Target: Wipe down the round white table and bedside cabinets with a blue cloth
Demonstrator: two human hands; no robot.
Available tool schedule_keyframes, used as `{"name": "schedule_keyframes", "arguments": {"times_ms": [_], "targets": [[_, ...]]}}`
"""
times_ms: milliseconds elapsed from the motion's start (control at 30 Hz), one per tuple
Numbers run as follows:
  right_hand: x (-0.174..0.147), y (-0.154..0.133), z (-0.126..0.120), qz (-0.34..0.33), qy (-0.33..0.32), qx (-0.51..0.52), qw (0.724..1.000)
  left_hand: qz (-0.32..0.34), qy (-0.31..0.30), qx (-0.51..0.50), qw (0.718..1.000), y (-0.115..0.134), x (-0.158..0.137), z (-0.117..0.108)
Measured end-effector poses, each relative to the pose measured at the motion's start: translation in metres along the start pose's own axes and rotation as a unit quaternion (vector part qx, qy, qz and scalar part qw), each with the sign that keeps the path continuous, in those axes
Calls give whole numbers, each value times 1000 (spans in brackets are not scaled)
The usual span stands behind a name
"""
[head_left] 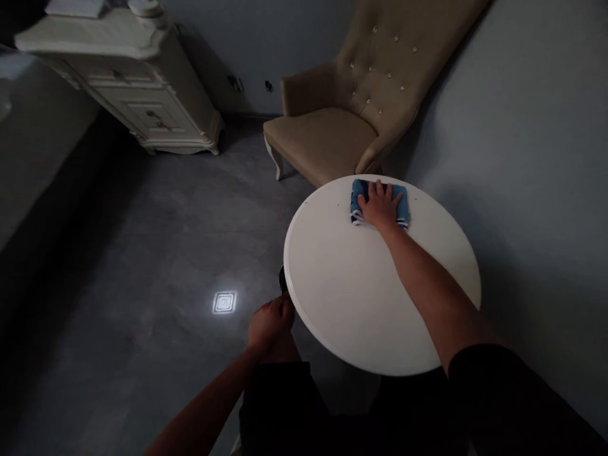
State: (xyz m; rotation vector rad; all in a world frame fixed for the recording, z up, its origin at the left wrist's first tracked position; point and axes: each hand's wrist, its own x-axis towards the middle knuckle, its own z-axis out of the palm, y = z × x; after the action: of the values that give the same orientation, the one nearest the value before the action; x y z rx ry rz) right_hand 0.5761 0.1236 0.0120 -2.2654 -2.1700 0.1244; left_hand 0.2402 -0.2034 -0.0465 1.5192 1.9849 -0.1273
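Note:
My right hand (381, 206) lies flat with spread fingers on a folded blue cloth (403, 206). The cloth has white and dark edges and rests near the far rim of a round white table (351, 285). Low beside the table's left edge, my left hand (270, 323) is closed, its fingers curled above my bare knee. Whatever it may hold is hidden. Just past that hand, a black item (282, 278) shows partly from under the tabletop; its kind is unclear.
A tan buttoned armchair (327, 136) stands behind the table, against the grey wall (532, 126). At the back left is a white cabinet (156, 114) with things on top. A lit square pattern (225, 303) shows on the grey floor (180, 253). Small dark specks dot the tabletop near the cloth.

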Motion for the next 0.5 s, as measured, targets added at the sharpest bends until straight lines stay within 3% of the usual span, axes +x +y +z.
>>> {"name": "schedule_keyframes", "arguments": {"times_ms": [133,267,367,500], "targets": [[71,5,10,18,20,21,999,-29,-13,3,999,-9,8,-3],[101,10,17,20,34,37,999,-51,-14,17,998,-15,10,-7],[90,8,15,11,31,32,999,-58,-9,15,998,-15,8,-9],[32,-1,2,-3,9,0,1000,-39,9,6,999,-14,4,-4]]}}
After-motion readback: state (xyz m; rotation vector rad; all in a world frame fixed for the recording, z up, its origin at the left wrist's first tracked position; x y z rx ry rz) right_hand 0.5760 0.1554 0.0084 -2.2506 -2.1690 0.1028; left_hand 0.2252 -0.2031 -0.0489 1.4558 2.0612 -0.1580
